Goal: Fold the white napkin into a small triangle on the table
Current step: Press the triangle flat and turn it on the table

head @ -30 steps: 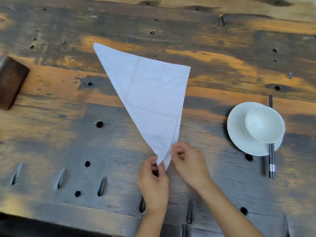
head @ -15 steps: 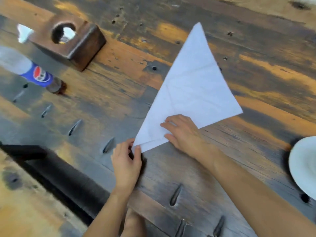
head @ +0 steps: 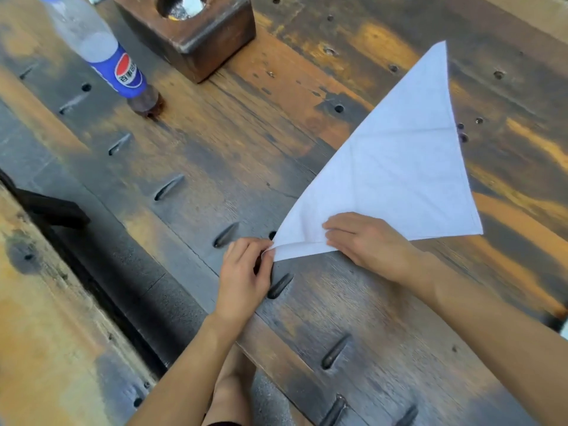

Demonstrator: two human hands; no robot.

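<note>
A worn wooden table (head: pixel 215 142), dark and streaked with orange, fills the view and is dotted with holes and slots. On it lies a white napkin (head: pixel 399 167), already folded into one large triangle, flat on the right half of the table with a long point reaching away from the person. A hollowed wooden block (head: pixel 196 41) sits at the far edge, well apart from the napkin, and a cola bottle (head: pixel 113 63) with a blue label stands to its left.

The right hand (head: pixel 368 241) rests open and flat on the napkin's near edge, probably to pin the layers so they do not slide. The left hand (head: pixel 242 272) pinches the nearest corner between thumb and fingertips, lifting it slightly, likely to line up the layers or begin the next fold toward a smaller triangle.
</note>
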